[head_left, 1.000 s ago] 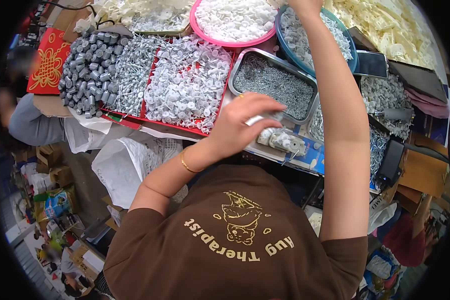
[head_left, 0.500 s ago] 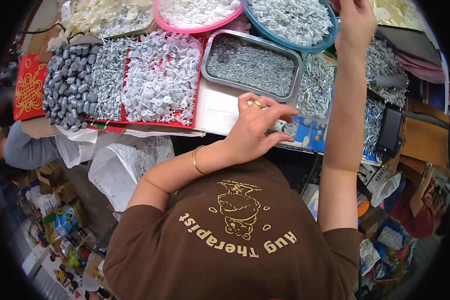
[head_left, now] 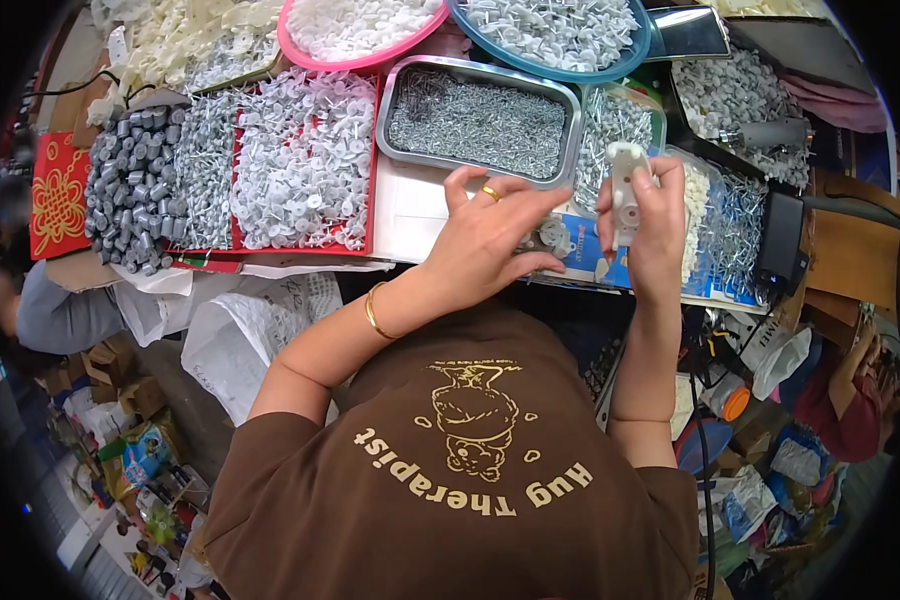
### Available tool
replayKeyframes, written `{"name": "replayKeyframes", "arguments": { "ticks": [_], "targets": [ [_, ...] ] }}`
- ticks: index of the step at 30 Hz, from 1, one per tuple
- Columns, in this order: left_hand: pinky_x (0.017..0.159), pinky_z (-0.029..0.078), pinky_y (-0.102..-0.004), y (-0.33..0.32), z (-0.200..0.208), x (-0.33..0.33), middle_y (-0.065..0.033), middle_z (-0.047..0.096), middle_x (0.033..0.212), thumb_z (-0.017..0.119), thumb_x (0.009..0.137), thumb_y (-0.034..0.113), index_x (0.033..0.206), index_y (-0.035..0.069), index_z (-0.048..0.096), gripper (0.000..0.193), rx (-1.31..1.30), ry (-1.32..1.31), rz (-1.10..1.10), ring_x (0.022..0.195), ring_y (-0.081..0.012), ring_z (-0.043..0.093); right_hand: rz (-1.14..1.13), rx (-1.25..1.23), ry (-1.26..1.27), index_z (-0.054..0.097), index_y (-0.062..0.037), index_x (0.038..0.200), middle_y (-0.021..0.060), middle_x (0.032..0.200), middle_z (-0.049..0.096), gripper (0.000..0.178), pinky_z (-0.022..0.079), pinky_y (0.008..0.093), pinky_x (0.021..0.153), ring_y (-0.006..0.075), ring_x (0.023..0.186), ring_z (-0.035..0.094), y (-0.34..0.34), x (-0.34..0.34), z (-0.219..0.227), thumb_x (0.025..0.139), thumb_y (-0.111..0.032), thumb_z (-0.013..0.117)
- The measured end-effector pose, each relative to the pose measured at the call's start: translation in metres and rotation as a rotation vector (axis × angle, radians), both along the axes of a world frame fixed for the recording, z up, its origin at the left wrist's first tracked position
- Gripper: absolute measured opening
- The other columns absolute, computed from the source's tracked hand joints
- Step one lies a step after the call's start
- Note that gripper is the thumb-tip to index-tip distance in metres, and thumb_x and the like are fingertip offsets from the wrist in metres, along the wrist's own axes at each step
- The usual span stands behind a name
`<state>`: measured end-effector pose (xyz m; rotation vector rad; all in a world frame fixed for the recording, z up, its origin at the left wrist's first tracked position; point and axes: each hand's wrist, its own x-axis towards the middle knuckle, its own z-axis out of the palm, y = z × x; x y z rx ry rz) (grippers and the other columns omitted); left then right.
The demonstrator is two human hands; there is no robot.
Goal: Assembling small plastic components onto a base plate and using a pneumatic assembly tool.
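My right hand (head_left: 654, 225) grips an elongated white plastic piece with holes (head_left: 625, 190), held upright above the table between thumb and fingers. To its left, my left hand (head_left: 490, 235) hovers palm down at the front edge of the table, a gold ring and bangle on it. Its thumb and index finger are apart, curved around a small round pale part (head_left: 554, 238) on a greyish base. Whether the hidden fingers touch that part does not show. Beyond the left hand stands a metal tray (head_left: 576, 130) of small metal pins.
A red box (head_left: 375, 180) of white-headed nails and a heap of grey cylinders (head_left: 135, 190) lie left. Pink (head_left: 285, 40) and teal (head_left: 645, 50) basins of white parts stand behind. At right are loose metal nails (head_left: 738, 240), a black adapter (head_left: 782, 255) and a grey-handled tool (head_left: 770, 134).
My right hand has come back from the far right behind the teal basin to beside the left hand, now holding the white plastic piece. The left hand has stayed near the round part.
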<state>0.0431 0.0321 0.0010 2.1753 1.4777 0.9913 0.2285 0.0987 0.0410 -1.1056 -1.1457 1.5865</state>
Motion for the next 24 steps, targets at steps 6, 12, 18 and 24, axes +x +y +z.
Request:
{"name": "replayKeyframes", "arguments": {
  "ticks": [6, 12, 18, 24],
  "targets": [
    [0.088, 0.044, -0.0320, 0.020, 0.024, -0.024, -0.0061, 0.074, 0.102, 0.077, 0.088, 0.020, 0.117, 0.005, 0.069, 0.034, -0.020, -0.329, 0.009, 0.092, -0.0148, 0.069, 0.299, 0.215, -0.324, 0.043, -0.0044, 0.115, 0.0064, 0.099, 0.058, 0.036, 0.048, 0.0229, 0.060, 0.0075, 0.075, 0.057, -0.020, -0.011, 0.007, 0.090, -0.004, 0.069],
    [0.072, 0.053, -0.0224, 0.016, 0.030, -0.029, -0.0037, 0.073, 0.090, 0.066, 0.097, 0.012, 0.106, -0.004, 0.069, 0.017, -0.472, -0.981, 0.090, 0.082, -0.0066, 0.065, 0.372, 0.696, -0.213, 0.061, -0.0036, 0.127, 0.0147, 0.132, 0.064, 0.070, 0.056, 0.0317, 0.077, 0.0189, 0.091, 0.067, -0.013, -0.011, 0.023, 0.065, -0.008, 0.091],
    [0.070, 0.052, -0.0270, 0.002, 0.028, -0.019, -0.0076, 0.073, 0.088, 0.067, 0.096, 0.017, 0.108, -0.001, 0.070, 0.021, -0.512, -0.833, 0.004, 0.079, -0.0110, 0.067, 0.199, 0.907, -0.178, 0.062, -0.0015, 0.123, 0.0130, 0.120, 0.071, 0.057, 0.055, 0.0353, 0.086, 0.0264, 0.098, 0.066, -0.015, -0.015, -0.002, 0.069, 0.007, 0.079],
    [0.101, 0.030, -0.0408, -0.015, 0.022, -0.040, -0.0023, 0.074, 0.094, 0.084, 0.078, 0.025, 0.104, 0.010, 0.072, 0.033, -0.096, -0.192, 0.103, 0.092, -0.0175, 0.067, 0.238, 0.790, -0.537, 0.066, -0.0004, 0.122, 0.0163, 0.120, 0.067, 0.049, 0.052, 0.0366, 0.088, 0.0273, 0.104, 0.065, -0.016, 0.011, 0.015, 0.075, -0.001, 0.081]
  ]
}}
